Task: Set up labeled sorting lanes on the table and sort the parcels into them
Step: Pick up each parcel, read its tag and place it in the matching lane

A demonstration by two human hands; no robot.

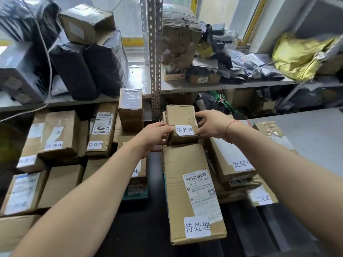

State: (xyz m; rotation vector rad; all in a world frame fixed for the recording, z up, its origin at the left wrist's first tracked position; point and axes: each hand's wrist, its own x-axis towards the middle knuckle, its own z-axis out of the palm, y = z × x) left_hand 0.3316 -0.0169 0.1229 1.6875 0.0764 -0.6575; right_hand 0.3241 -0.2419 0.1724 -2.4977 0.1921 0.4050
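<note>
both hands (185, 133) grip small box (181, 117), seemingly lifted.

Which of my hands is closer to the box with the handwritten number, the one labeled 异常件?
Left. Your left hand grips the small held box on the side toward that labeled box; your right hand is on the far side.
</note>
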